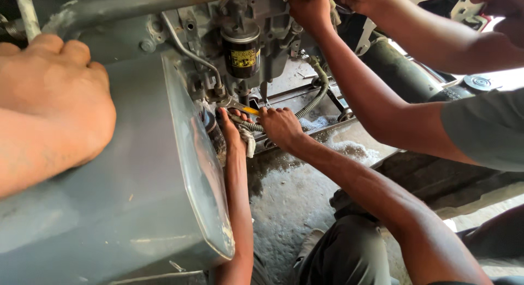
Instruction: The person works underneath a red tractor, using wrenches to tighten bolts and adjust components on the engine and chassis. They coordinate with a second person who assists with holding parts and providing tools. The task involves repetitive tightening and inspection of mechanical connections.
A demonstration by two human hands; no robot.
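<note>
Two co-worker's hands (262, 127) work a wrench (243, 108) at the fitting under the black filter canister (241, 53), far centre, which looks still mounted, its ribbed hose (316, 97) still joined. The wearer's left hand (54, 105), fingers curled together, rests on the grey tank (125, 198). The right hand isn't clearly in view.

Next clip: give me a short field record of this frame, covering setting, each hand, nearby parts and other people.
setting: grey body panel of a vehicle, over a wet concrete floor
left hand: reaches up against a white rag, below the black filter canister
right hand: curled around the corrugated hose, beside a yellow-handled tool
others: a co-worker's hand rests on the panel; a second co-worker's hand works above the canister
</note>
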